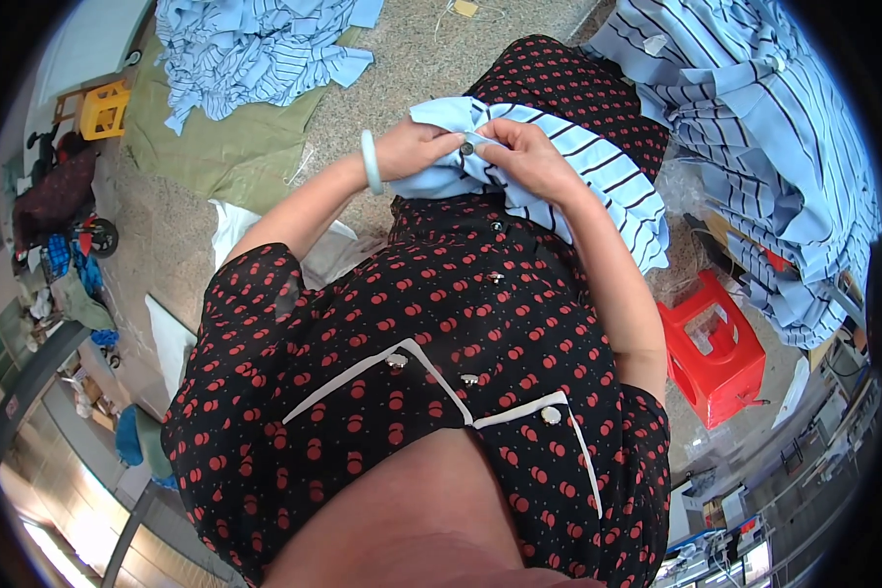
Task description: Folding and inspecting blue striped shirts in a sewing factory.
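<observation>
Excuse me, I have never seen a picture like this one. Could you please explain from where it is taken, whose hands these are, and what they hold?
Gladly. There is no machine here. A wide camera worn on the head looks down, so straight edges bend near the rim. The left hand and right hand are the wearer's own, both bare; a pale bangle is on the left wrist. Both hands pinch a blue striped garment beside a dark button, over the lap. On the floor, a striped heap lies on a green sheet. At the right are a larger striped pile and a red stool.
</observation>
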A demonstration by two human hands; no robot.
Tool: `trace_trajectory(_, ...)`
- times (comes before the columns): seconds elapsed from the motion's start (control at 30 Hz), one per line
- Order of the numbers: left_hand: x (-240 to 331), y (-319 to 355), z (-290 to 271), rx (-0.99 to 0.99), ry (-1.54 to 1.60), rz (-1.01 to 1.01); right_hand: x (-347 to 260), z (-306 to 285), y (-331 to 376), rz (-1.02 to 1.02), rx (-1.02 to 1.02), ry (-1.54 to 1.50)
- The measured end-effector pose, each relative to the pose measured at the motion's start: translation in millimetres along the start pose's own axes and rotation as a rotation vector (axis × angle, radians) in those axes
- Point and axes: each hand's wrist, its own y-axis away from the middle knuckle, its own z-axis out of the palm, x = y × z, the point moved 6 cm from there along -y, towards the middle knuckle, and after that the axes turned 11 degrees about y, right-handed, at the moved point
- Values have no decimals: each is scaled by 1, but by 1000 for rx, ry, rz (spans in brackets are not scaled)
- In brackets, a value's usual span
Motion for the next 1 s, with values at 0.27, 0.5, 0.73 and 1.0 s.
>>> trace_trajectory(0.27,27,22,-25,-52,460,-291,-41,-8,20,25,-91,179)
trace_trajectory(0.5,-97,53,-18,51,571,-661,-5,-10,61,-269,108,724)
trace_trajectory(0.73,-97,43,-41,136,557,-513,29,-77,120,-25,406,957)
trace_trajectory(1.0,-52,24,-47,390,508,-136,55,-94,144,189,555,778)
